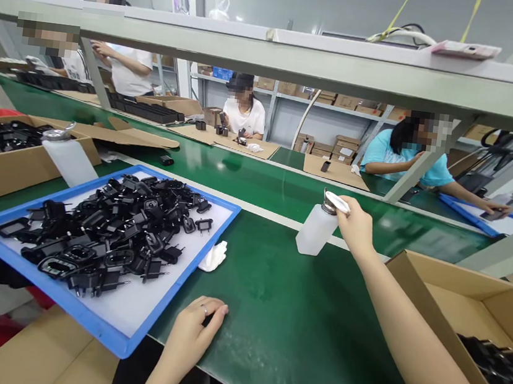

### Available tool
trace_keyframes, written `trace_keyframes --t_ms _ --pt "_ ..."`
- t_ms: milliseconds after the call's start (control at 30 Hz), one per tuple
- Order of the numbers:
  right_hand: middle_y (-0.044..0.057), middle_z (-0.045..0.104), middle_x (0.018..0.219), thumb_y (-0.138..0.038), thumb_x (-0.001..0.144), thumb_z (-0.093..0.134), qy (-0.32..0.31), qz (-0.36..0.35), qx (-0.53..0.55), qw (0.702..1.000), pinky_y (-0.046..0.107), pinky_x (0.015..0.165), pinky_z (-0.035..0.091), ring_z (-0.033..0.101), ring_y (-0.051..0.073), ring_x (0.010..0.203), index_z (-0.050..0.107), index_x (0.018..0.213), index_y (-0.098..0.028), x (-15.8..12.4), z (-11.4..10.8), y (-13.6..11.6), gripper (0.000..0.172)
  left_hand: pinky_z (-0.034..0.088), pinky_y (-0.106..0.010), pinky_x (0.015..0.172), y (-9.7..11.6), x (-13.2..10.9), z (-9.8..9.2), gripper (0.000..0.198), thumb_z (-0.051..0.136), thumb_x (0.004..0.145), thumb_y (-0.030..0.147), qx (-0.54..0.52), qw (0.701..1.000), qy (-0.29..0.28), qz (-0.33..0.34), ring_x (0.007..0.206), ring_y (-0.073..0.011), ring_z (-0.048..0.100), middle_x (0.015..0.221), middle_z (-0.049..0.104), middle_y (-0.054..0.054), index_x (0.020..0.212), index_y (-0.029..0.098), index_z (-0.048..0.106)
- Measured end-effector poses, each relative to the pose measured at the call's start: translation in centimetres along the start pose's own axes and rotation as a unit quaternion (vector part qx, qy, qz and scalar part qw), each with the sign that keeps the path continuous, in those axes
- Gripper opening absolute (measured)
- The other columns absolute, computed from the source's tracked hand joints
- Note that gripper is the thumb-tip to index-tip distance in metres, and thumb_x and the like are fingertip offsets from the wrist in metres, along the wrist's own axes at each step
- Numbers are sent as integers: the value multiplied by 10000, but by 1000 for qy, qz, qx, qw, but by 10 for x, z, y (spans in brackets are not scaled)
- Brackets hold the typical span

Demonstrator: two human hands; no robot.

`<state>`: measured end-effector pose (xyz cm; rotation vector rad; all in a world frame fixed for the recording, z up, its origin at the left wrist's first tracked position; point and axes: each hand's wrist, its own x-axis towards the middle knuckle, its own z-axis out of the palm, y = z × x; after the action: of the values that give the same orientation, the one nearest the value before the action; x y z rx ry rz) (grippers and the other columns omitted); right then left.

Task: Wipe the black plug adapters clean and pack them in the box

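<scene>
The right hand (357, 228) pinches a folded white cloth (338, 202), seemingly touching the metal-topped translucent plastic bottle (315, 231) beneath; best press straight down.

Open lane: green tabletop (269, 318) between your left hand (195, 328) and the carton (460, 282) at right. Obstacles: blue-rimmed tray (61, 297), your left; crumpled wipe (214, 258) at its edge; white bottle (314, 231) at your right hand (355, 228); shelf beam (272, 66) crossing beyond.
</scene>
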<state>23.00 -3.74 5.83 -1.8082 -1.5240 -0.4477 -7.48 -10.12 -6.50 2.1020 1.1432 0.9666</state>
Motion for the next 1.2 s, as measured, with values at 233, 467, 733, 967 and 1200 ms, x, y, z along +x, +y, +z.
trace_keyframes --t_ms 233,467,733,967,1200 --pt "63 600 814 -149 677 372 -2 1 3 1000 289 586 412 551 223 706 516 899 -182 -1 1 -1 267 434 -239 641 0 -1 0 252 374 773 307 3 1000 4 0 694 -132 545 706 602 -22 670 184 569" --pt "69 593 838 -165 691 354 -8 -5 14 1000 295 592 401 542 232 736 512 914 -186 -1 -1 -1 274 436 -236 635 2 -1 -1 241 379 772 295 7 1000 6 2 688 -131 547 702 604 -17 670 187 569" --pt "73 588 851 -168 693 353 -18 -5 17 1000 293 596 400 537 229 743 513 916 -182 -2 -2 -2 275 435 -228 630 1 0 -1 234 381 771 287 14 1000 6 3 690 -130 547 703 604 -14 667 188 567" --pt "73 584 867 -173 683 344 -12 -15 32 999 311 623 400 527 233 773 522 898 -178 -1 -3 -2 280 431 -229 638 2 -2 -1 240 372 778 292 10 1000 1 0 698 -128 544 708 600 -15 675 187 561" --pt "72 580 873 -210 688 341 2 -36 63 997 343 664 389 513 244 798 555 815 -179 3 -10 -1 251 433 -230 645 1 -1 -1 233 374 776 287 15 1000 3 4 703 -130 547 717 603 -16 675 188 560"
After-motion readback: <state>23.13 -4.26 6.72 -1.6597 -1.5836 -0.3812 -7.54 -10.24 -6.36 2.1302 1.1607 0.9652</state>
